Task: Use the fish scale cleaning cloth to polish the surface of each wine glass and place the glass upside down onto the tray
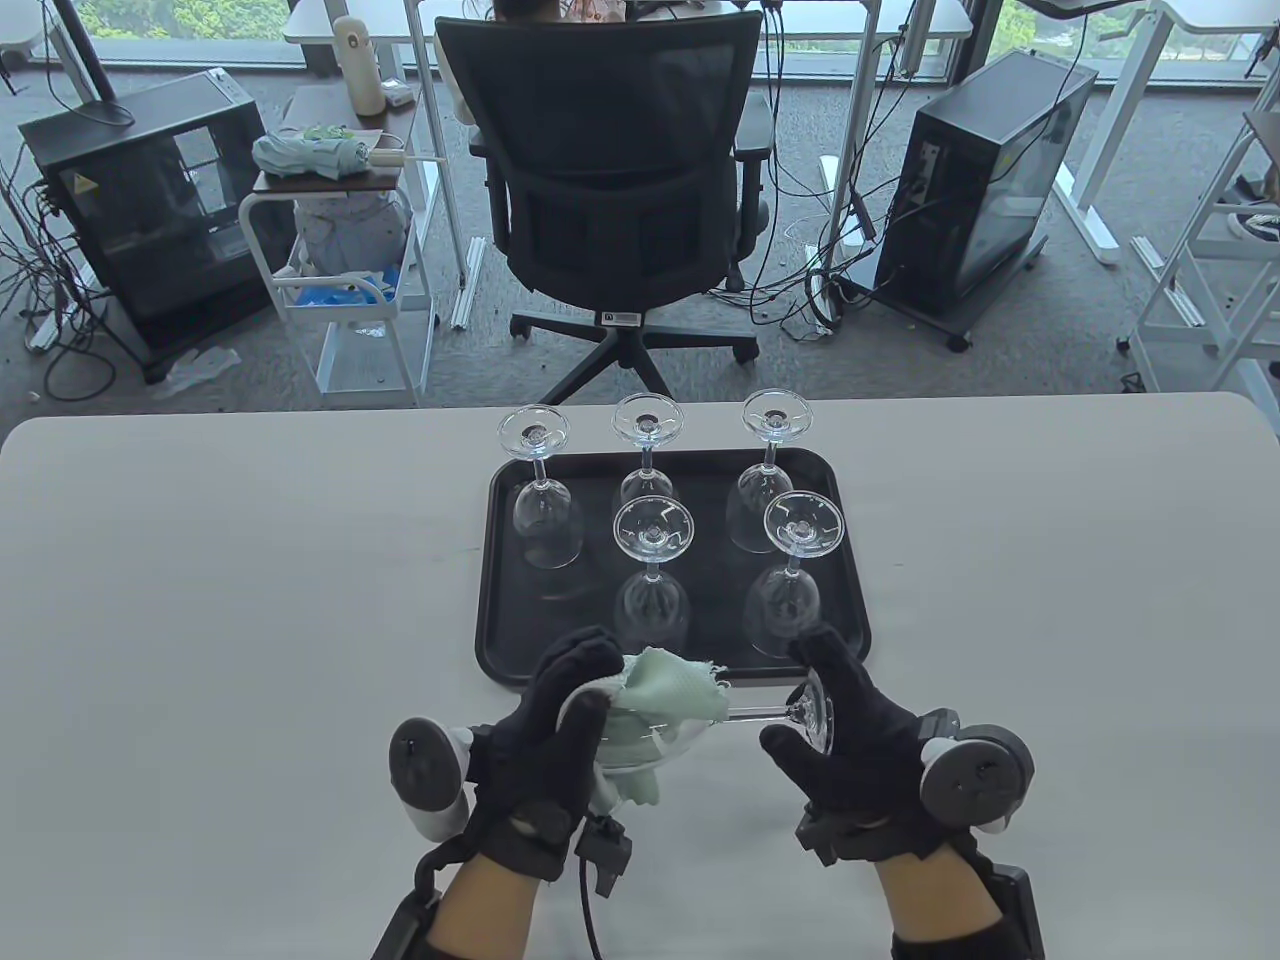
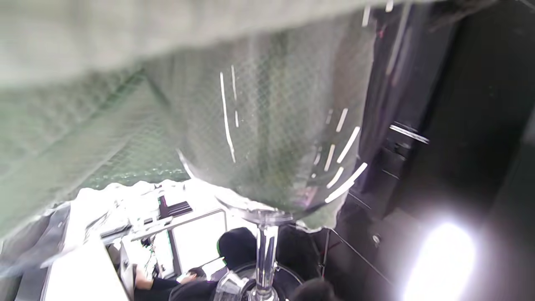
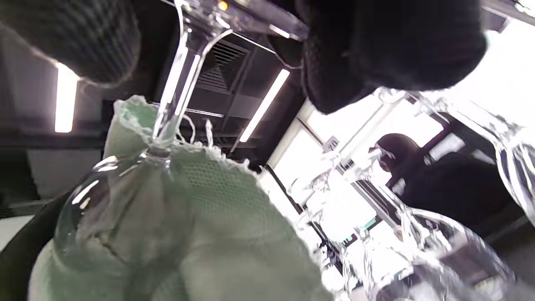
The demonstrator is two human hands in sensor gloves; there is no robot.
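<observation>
A wine glass [image 1: 745, 715] lies on its side in the air just in front of the black tray [image 1: 500, 620]. My left hand [image 1: 560, 715] grips its bowl through the pale green cloth [image 1: 665, 695], which wraps the bowl [image 2: 271, 125]. My right hand [image 1: 835, 730] pinches the foot of the glass [image 1: 818, 712]. The stem [image 3: 173, 83] and the cloth-covered bowl [image 3: 138, 209] fill the right wrist view, below my fingers [image 3: 376, 46]. Several glasses stand upside down on the tray, such as the front right one [image 1: 790, 580].
The tray's front left corner [image 1: 540, 630] holds no glass. A black office chair [image 1: 610, 190] stands behind the table's far edge. Computer cases, a white cart [image 1: 340, 250] and cables lie on the floor beyond.
</observation>
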